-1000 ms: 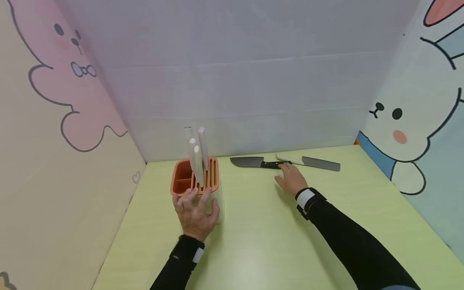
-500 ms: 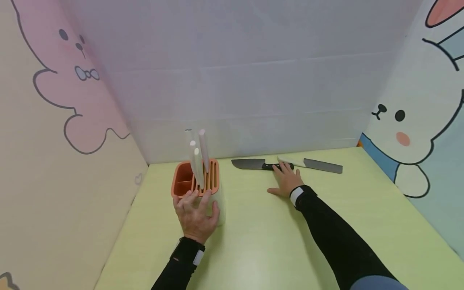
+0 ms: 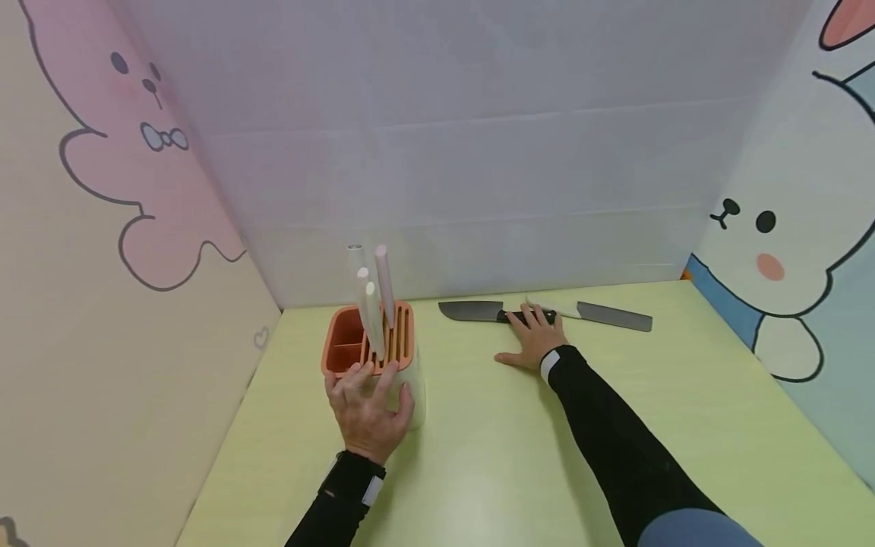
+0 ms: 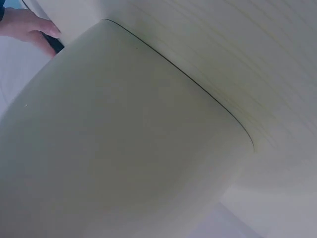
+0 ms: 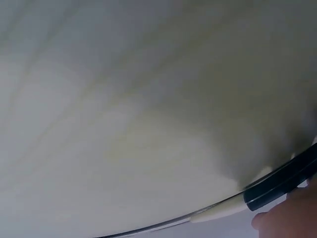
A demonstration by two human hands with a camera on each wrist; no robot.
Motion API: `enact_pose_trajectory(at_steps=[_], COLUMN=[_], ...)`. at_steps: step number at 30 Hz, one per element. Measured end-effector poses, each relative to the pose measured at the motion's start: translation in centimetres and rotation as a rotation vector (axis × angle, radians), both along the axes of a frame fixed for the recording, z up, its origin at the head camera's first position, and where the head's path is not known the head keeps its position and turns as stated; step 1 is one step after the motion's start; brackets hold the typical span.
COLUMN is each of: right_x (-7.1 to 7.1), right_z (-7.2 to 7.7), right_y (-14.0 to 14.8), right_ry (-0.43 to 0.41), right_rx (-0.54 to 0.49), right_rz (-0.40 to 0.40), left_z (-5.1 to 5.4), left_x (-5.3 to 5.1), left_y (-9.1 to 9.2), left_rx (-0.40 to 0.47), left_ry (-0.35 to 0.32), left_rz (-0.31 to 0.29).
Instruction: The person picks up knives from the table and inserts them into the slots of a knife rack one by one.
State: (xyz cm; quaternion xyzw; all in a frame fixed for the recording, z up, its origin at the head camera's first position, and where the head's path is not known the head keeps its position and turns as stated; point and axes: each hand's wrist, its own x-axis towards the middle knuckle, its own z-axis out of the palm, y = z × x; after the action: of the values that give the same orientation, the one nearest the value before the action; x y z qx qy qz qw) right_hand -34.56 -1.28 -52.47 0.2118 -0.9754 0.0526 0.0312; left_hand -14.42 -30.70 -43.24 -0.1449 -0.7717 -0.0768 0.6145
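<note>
A knife block with an orange slotted top (image 3: 406, 334) and pale sides stands at centre-left, several pale handles (image 3: 384, 285) rising from it. My left hand (image 3: 370, 414) rests on its near side, fingertips at the orange rim, thumb spread. In the left wrist view the block's pale wall (image 4: 119, 124) fills most of the frame. My right hand (image 3: 534, 339) lies with spread fingers over the black handle of a dark-bladed knife (image 3: 472, 310); that handle (image 5: 277, 188) also shows in the right wrist view, beside the fingers. A cleaver with a pale handle (image 3: 614, 316) lies just right of it.
The pale yellow-green table (image 3: 478, 456) reaches back to a plain pale wall (image 3: 478, 175). Cartoon-printed walls stand at the left (image 3: 89, 342) and right (image 3: 841, 365) of the table.
My right hand has shifted left and its fingers have spread over the black handle. My left hand stays on the block. Both knives lie about where they were.
</note>
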Motion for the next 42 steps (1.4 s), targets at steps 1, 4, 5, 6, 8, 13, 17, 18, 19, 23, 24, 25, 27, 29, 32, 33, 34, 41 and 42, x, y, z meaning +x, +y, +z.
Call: enact_pose_trajectory(at_steps=[1, 4, 5, 6, 8, 13, 17, 18, 19, 23, 24, 25, 27, 29, 32, 33, 34, 41, 42], right_x=[0.1, 0.5, 0.5, 0.6, 0.6, 0.7, 1.2, 1.3, 1.5, 2.3, 2.5, 2.8, 3.3, 4.0, 5.0, 5.3, 5.6, 8.3, 8.9], right_z=[0.0, 0.1, 0.1, 0.1, 0.0, -0.6, -0.8, -0.8, -0.8, -0.8, -0.7, -0.6, -0.4, -0.2, -0.1, -0.1, -0.1, 0.2, 0.6], right_y=[0.1, 0.1, 0.1, 0.1, 0.1, 0.4, 0.4, 0.4, 0.4, 0.5, 0.5, 0.5, 0.6, 0.8, 1.2, 1.3, 1.5, 2.4, 2.4], right_ry=[-0.011, -0.039, -0.041, -0.041, -0.045, -0.052, -0.042, -0.04, -0.038, -0.041, -0.042, -0.045, -0.058, -0.072, -0.095, -0.1, -0.103, -0.107, -0.107], right_rx=[0.004, -0.023, -0.021, -0.025, -0.034, -0.043, -0.074, -0.077, -0.085, -0.094, -0.091, -0.095, -0.098, -0.11, -0.121, -0.117, -0.118, -0.064, -0.057], right_rz=[-0.009, -0.01, -0.011, -0.008, -0.009, -0.042, -0.054, -0.058, -0.062, -0.077, -0.082, -0.084, -0.088, -0.089, -0.087, -0.086, -0.085, -0.065, -0.06], left_z=[0.0, 0.0, 0.0, -0.1, -0.1, -0.3, -0.3, -0.3, -0.3, -0.3, -0.3, -0.3, -0.2, -0.3, -0.3, -0.3, -0.3, -0.1, 0.0], left_x=[0.0, 0.0, -0.1, -0.1, -0.2, -0.3, -0.3, -0.3, -0.3, -0.3, -0.2, -0.2, -0.1, -0.1, -0.1, -0.1, -0.1, -0.3, -0.3], left_y=[0.0, 0.1, 0.1, 0.1, 0.1, 0.2, 0.3, 0.3, 0.3, 0.2, 0.2, 0.2, 0.2, 0.3, 0.4, 0.4, 0.4, 0.5, 0.5], left_rx=[0.001, 0.014, 0.019, 0.023, 0.032, 0.036, 0.037, 0.036, 0.035, 0.035, 0.036, 0.036, 0.036, 0.036, 0.039, 0.041, 0.043, 0.053, 0.056], left_ry=[0.003, 0.017, 0.022, 0.024, 0.026, 0.019, 0.018, 0.017, 0.015, 0.01, 0.009, 0.008, 0.008, 0.008, 0.007, 0.008, 0.009, 0.025, 0.026], left_rz=[-0.002, -0.005, -0.005, -0.005, -0.012, -0.026, -0.026, -0.025, -0.024, -0.02, -0.02, -0.019, -0.019, -0.018, -0.019, -0.02, -0.023, -0.036, -0.035])
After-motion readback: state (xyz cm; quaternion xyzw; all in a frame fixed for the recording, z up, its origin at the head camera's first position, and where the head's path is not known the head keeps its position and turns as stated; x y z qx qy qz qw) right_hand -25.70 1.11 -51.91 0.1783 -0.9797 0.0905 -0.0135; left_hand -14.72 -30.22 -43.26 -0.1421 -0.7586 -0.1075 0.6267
